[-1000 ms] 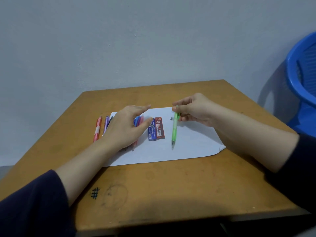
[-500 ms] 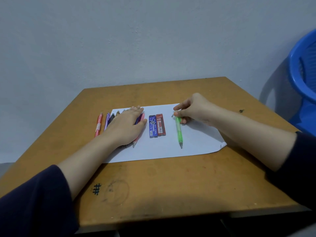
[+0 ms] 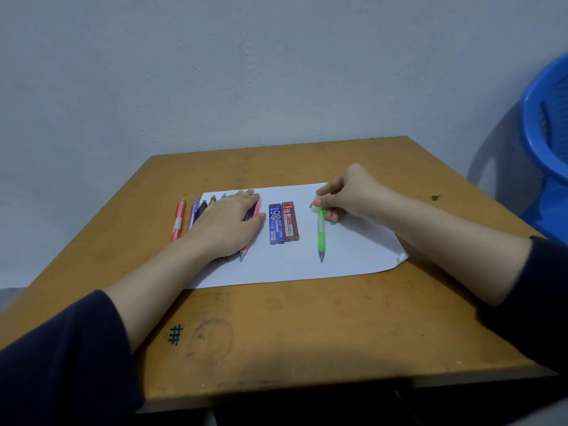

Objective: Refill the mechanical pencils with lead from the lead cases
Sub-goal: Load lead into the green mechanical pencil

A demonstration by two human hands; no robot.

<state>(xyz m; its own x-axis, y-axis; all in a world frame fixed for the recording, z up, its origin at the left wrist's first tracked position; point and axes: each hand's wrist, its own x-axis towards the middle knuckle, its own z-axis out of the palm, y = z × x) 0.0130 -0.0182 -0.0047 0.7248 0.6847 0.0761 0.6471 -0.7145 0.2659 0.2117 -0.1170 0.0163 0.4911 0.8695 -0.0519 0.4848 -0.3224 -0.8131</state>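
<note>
Two flat, rectangular lead cases lie side by side, touching, at the middle of the white paper (image 3: 295, 269). The blue case (image 3: 276, 225) reads "PENCIL LEAD" and a large "0.5"; the red case (image 3: 290, 221) reads "2B", its smaller print too fine to read. Right of them on the paper lies one translucent green pencil (image 3: 321, 233), tip toward the person. The right hand (image 3: 349, 192) pinches its far end between thumb and forefinger, and a tiny grey cap (image 3: 310, 205) sits just beside that end. The left hand (image 3: 227, 219) rests flat, fingers straight, on a row of pencils at the paper's left edge. It hides too many for a count, though a pink one (image 3: 249, 241), a purple one (image 3: 193, 214) and a red one (image 3: 178, 222) with a white band show. The paper lies on a worn brown tabletop (image 3: 307, 333) with an inked "#" (image 3: 175, 334) near the person.
</note>
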